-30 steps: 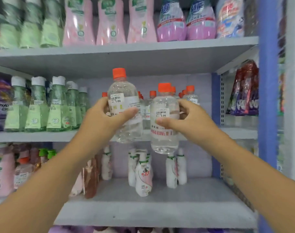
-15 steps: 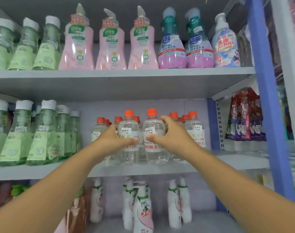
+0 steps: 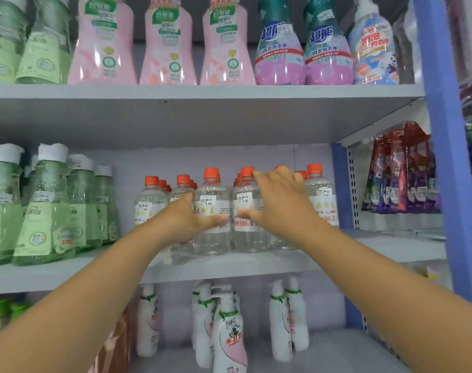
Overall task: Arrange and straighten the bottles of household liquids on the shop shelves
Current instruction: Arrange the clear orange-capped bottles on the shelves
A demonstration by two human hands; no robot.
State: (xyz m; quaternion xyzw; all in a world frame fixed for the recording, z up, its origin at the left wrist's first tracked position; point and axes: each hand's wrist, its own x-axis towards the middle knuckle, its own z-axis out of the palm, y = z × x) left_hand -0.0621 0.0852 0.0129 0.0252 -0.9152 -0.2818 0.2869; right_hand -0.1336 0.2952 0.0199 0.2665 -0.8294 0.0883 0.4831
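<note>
Hands: both reach to the middle shelf, each on one clear bottle in the front row.
Left hand: wrapped on the left front bottle, thumb across its label, fingers behind it and hidden. Clamped on that bottle.
Right hand: thumb lies on the label of the right front bottle; fingers are spread and nearly straight, reaching over the orange caps behind it. Loose contact, not a closed grasp.
Gripped pair: both bottles stand upright on the shelf, side by side with a thin gap, orange caps up, price stickers facing out.
Left of the left hand: more orange-capped clear bottles, upright, in rows going back.
Right of the right hand: another clear bottle, upright, partly behind the wrist.
Further left of the grip: green bottles with white caps, same shelf, leaning slightly in the wide-angle view.
Above the hands: top shelf with pink bottles, two teal-and-purple bottles and one pump bottle.
Below the hands: white pump bottles on the lower shelf, between the two forearms.
Right of the grip, past the blue upright: hanging red and purple pouches.
</note>
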